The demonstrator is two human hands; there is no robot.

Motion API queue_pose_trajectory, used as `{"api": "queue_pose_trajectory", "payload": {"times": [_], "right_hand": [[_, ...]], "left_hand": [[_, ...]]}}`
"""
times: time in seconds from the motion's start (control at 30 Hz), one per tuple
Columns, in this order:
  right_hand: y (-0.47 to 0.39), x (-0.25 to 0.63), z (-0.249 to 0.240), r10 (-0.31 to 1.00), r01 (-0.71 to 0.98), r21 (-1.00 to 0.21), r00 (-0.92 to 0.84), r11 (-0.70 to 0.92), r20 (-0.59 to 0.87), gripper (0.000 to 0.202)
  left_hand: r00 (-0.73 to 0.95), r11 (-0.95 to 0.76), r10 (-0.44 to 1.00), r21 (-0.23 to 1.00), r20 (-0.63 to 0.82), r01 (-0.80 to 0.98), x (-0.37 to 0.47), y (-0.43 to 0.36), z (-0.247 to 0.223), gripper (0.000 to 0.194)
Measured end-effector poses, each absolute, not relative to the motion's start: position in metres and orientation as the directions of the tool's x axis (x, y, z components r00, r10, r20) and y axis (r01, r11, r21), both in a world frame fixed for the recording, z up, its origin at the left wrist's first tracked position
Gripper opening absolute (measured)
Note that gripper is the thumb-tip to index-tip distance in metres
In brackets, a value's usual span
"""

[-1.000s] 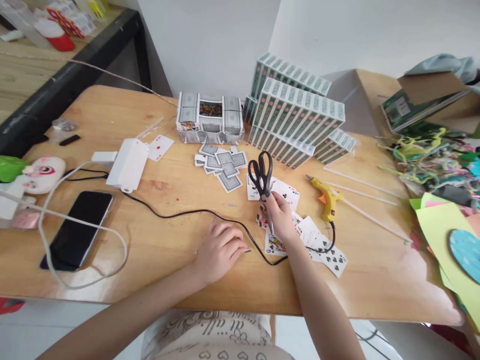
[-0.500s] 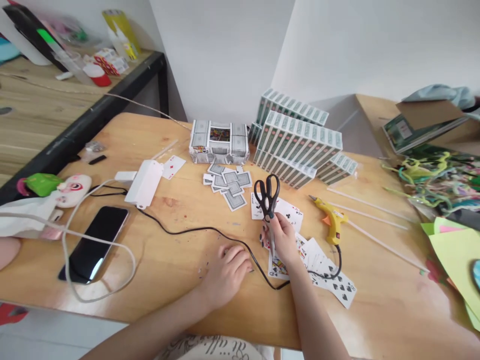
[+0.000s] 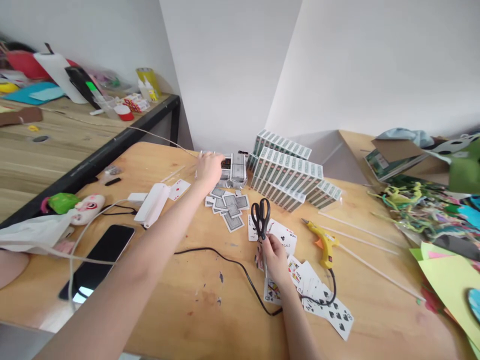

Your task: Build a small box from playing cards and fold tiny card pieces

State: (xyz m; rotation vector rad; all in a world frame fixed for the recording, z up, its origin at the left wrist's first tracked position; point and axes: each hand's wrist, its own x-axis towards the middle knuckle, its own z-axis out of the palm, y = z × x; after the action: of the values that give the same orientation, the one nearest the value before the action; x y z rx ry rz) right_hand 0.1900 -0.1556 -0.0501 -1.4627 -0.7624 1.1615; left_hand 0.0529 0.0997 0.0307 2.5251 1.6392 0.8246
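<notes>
- Nearest, an eight of spades [image 3: 340,316] lay face up among other overlapping playing cards.
- My right hand [image 3: 276,257] was closed around the scissors [image 3: 261,232] above those cards, black looped handles pointing away, slim metal blades toward me.
- Beyond, grey-patterned cards [image 3: 231,204] lay face down in a loose, overlapping spread.
- My left hand [image 3: 210,169] lay over the left part of the card-covered box [image 3: 238,169]; whether its fingers gripped, I couldn't tell.
- That box, sheathed in grey, white-edged card backs, had a dark opening beside my fingers.
</notes>
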Motion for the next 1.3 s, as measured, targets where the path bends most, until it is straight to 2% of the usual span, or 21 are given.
{"api": "queue_pose_trajectory", "payload": {"times": [0.03,0.07,0.13,0.2,0.23,0.3,0.4,0.5,0.67,0.87,0.93,1.07,1.17,1.3], "right_hand": [[-0.156,0.19,-0.051,0.91,-0.127,-0.966,0.326,-0.226,-0.256,0.036],[-0.156,0.19,-0.051,0.91,-0.126,-0.966,0.326,-0.225,-0.255,0.036],[-0.156,0.19,-0.051,0.914,-0.131,-0.966,0.317,-0.223,-0.254,0.035],[-0.156,0.19,-0.051,0.917,-0.138,-0.966,0.309,-0.22,-0.253,0.034],[-0.157,0.19,-0.052,0.917,-0.139,-0.966,0.309,-0.22,-0.253,0.034],[-0.158,0.191,-0.054,0.915,-0.133,-0.966,0.316,-0.22,-0.252,0.033],[-0.158,0.191,-0.056,0.912,-0.121,-0.967,0.323,-0.225,-0.253,0.033],[-0.158,0.191,-0.056,0.913,-0.112,-0.967,0.319,-0.229,-0.253,0.034],[-0.158,0.191,-0.053,0.916,-0.08,-0.967,0.31,-0.242,-0.255,0.034],[-0.157,0.192,-0.052,0.922,-0.075,-0.969,0.296,-0.237,-0.249,0.033],[-0.158,0.192,-0.052,0.924,-0.075,-0.969,0.292,-0.235,-0.247,0.033],[-0.157,0.192,-0.052,0.928,-0.064,-0.971,0.285,-0.231,-0.24,0.033],[-0.157,0.192,-0.052,0.927,-0.057,-0.97,0.284,-0.238,-0.244,0.034],[-0.157,0.193,-0.054,0.921,-0.06,-0.965,0.289,-0.255,-0.261,0.036]], "left_hand": [[0.341,-0.436,0.885,0.304,0.318,0.847,0.053,0.109,0.028,0.029],[0.368,-0.454,0.881,0.314,0.297,0.834,0.051,0.113,0.026,0.031],[0.397,-0.526,0.833,0.328,0.386,0.785,0.04,0.108,0.024,0.03],[0.344,-0.555,0.791,0.356,0.505,0.752,0.022,0.088,0.021,0.022],[0.308,-0.538,0.798,0.381,0.518,0.752,0.012,0.074,0.018,0.019],[0.287,-0.5,0.835,0.433,0.469,0.75,-0.009,0.044,0.006,0.015],[0.358,-0.489,0.871,0.53,0.336,0.692,-0.031,0.002,-0.025,0.01],[0.36,-0.437,0.898,0.613,0.254,0.658,-0.039,-0.026,-0.054,0.005],[0.331,-0.436,0.9,0.602,0.284,0.669,-0.038,-0.038,-0.067,0.006],[0.373,-0.469,0.882,0.451,0.288,0.759,-0.039,-0.038,-0.058,0.01],[0.38,-0.471,0.881,0.435,0.283,0.768,-0.037,-0.04,-0.054,0.011],[0.436,-0.535,0.845,0.527,0.31,0.661,-0.024,-0.049,-0.048,0.012],[0.422,-0.512,0.856,0.611,0.299,0.605,-0.015,-0.055,-0.05,0.011],[0.428,-0.474,0.872,0.625,0.237,0.62,-0.014,-0.059,-0.058,0.01]]}}
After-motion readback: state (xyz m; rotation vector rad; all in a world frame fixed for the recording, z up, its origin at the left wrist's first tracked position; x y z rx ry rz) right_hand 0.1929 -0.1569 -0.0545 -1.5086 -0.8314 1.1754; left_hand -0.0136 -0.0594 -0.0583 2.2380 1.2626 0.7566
